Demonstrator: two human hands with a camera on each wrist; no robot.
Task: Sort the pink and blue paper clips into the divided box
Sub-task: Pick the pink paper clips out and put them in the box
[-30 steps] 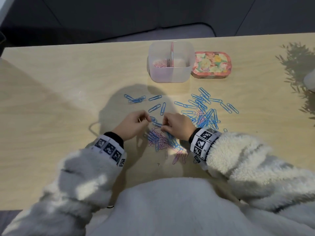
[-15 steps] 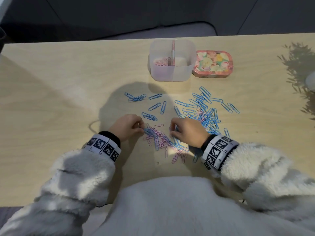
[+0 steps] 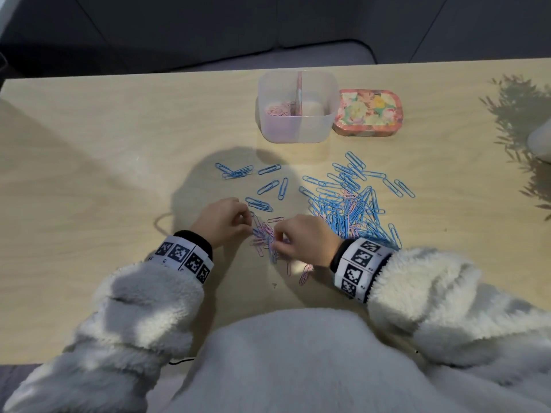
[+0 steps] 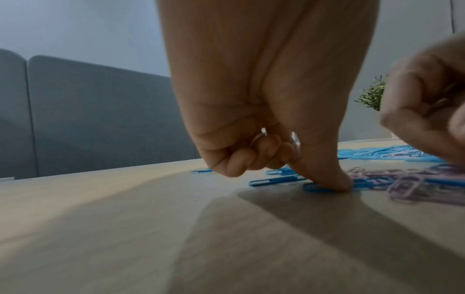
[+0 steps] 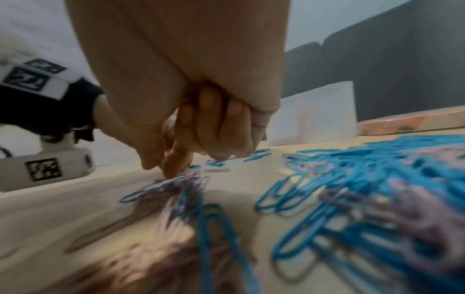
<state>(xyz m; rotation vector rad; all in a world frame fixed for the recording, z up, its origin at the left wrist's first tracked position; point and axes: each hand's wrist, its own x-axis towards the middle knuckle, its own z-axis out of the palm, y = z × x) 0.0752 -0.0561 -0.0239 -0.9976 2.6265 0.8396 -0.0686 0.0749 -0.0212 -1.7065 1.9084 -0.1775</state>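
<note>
My left hand (image 3: pixel 222 222) and right hand (image 3: pixel 307 238), fingers curled, pick at the small mixed pile (image 3: pixel 265 236) between them on the worktop (image 3: pixel 89 174); what either holds, I cannot tell. The divided box (image 3: pixel 298 107) lies straight ahead, well beyond.

A translucent divided box (image 3: pixel 298 126) stands upright at the far side of the table, with pink paper clips (image 3: pixel 278 109) in its left compartment. A dense heap of blue paper clips (image 3: pixel 348 204) lies in front of it to the right; a smaller mixed pink-and-blue bunch (image 3: pixel 265 234) lies nearer, between the hands.
</note>
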